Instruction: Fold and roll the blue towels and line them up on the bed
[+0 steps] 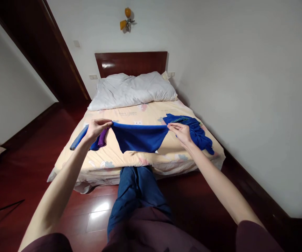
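The step in hand is holding one blue cloth (140, 137) spread by its upper corners above the bed (124, 161); the left hand (97, 128) pinches one corner and the right hand (181, 133) the other, thumbs against fingers. To do this well, I would grip right at the corners, level both hands and pull outward just enough to flatten the top edge (it sags only slightly), letting the lower part hang free so that creases drop out and the side edges can be lined up. Counting what shows: two hands, one cloth between them, one crumpled blue pile (200, 135) by the right hand, its number of pieces impossible to tell, and at least three rolls near the left hand: two blue (78, 138) and one purple (102, 138), though the forearm may hide more.
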Demonstrator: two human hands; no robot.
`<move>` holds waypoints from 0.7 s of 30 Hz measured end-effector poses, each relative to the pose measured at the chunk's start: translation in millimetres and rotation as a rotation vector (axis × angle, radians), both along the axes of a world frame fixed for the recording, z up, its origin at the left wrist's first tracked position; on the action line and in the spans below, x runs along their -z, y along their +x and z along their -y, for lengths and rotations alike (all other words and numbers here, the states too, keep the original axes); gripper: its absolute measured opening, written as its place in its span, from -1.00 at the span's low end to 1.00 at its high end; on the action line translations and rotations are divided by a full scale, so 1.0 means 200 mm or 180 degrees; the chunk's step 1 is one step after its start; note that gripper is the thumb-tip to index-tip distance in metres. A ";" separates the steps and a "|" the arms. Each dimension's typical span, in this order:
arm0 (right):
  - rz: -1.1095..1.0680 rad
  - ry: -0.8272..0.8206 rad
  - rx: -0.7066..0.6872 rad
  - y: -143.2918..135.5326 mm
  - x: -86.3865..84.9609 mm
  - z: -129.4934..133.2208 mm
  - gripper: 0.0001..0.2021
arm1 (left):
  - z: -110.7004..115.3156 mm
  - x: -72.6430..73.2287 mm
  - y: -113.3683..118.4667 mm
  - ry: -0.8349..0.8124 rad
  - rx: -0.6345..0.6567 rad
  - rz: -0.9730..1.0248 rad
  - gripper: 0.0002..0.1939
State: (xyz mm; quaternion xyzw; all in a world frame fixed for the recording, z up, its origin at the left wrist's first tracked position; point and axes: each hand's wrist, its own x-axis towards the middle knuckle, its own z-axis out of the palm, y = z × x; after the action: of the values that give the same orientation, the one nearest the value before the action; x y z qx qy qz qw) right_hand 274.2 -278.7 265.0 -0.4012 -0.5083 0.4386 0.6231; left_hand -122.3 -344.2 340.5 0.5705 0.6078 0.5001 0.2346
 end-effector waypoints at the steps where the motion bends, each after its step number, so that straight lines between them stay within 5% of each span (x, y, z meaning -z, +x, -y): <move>1: 0.0022 -0.0094 -0.0038 0.02 0.02 0.03 -0.55 | 0.02 0.03 -0.01 -0.0052 0.0069 0.0074 -0.67; 6: 0.0061 -0.0600 -0.0127 0.13 0.12 0.19 -0.54 | 0.19 0.19 -0.04 -0.0481 0.0419 0.0610 -0.65; 12: 0.0024 -0.1276 -0.0355 0.21 0.11 0.27 -0.53 | 0.33 0.27 -0.01 -0.0947 0.0612 0.0740 -0.74; 16: 0.0086 -0.1394 -0.0454 0.20 0.07 0.21 -0.55 | 0.25 0.33 -0.03 -0.0994 0.0436 0.1098 -0.68; 21: 0.0078 -0.1370 -0.0648 0.13 0.08 -0.03 -0.57 | 0.02 0.40 0.00 -0.1083 0.0404 0.1526 -0.54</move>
State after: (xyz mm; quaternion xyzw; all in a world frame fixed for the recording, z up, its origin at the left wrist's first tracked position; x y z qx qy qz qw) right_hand 299.7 -273.0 249.3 -0.4767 -0.4484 0.5926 0.4696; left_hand -122.3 -349.0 260.3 0.4255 0.5733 0.4958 0.4945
